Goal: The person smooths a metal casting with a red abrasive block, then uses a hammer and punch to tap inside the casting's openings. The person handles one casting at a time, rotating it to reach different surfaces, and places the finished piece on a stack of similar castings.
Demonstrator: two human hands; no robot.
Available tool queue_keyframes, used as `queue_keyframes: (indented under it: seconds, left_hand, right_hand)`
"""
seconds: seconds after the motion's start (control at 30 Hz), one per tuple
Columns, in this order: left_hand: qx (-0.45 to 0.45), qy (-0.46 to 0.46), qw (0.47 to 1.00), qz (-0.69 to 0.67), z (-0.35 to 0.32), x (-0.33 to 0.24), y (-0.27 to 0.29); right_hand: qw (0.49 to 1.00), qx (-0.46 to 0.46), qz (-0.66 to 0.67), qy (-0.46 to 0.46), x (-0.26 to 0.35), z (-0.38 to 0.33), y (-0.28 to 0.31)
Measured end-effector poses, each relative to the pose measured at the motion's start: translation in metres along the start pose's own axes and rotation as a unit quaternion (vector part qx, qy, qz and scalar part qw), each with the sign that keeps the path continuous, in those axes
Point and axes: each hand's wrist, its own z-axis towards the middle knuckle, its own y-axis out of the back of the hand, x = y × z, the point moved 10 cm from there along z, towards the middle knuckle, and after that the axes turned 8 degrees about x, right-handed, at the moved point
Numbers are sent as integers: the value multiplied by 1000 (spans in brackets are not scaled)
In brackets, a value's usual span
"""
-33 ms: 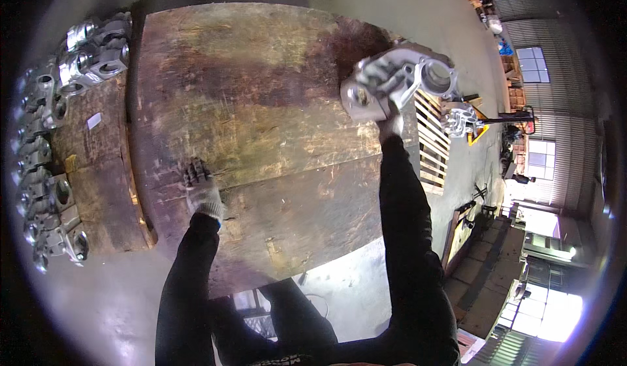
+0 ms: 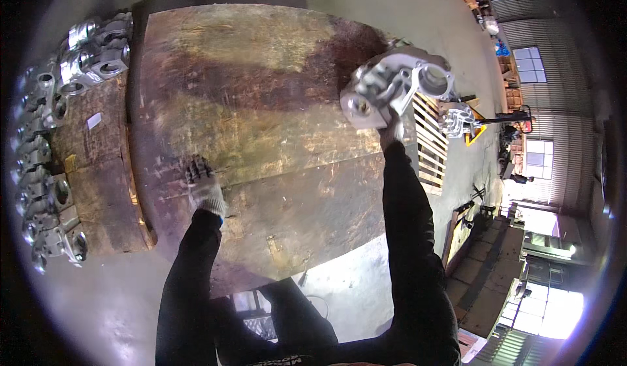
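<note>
A silver metal casting (image 2: 392, 82) with round bored openings is at the table's far right corner. My right hand (image 2: 392, 126), in a pale glove, is closed on the lower edge of this casting; its fingers are partly hidden behind the metal. My left hand (image 2: 204, 186) wears a pale glove with dark fingers. It rests flat on the left part of the worn wooden table (image 2: 287, 131), fingers stretched out, holding nothing.
To the left, several similar castings (image 2: 49, 150) stand along a second wooden surface (image 2: 95, 176), with a small white paper (image 2: 95, 120) on it. Past the table's right edge are a slatted pallet (image 2: 430, 144), another casting (image 2: 457, 119) and a yellow pallet jack (image 2: 480, 134).
The casting in my right hand has shifted very slightly, nearer to me. My left hand has stayed almost in place on the table.
</note>
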Motion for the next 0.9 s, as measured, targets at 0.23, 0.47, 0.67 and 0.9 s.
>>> queue_keyframes:
  seconds: [0.23, 0.47, 0.67, 0.9]
  left_hand:
    - [182, -188, 960, -97, -59, 9, 62]
    - [145, -256, 908, -299, -260, 124, 95]
    - [119, -244, 888, -370, -311, 175, 80]
    - [-87, -241, 918, -302, -286, 184, 60]
  right_hand:
    - [986, -139, -48, -84, -59, -232, -17]
    - [514, -78, 854, 14, -148, -447, -267]
    - [959, 82, 131, -240, -151, -605, -401]
    - [958, 226, -106, -143, -100, -653, -369]
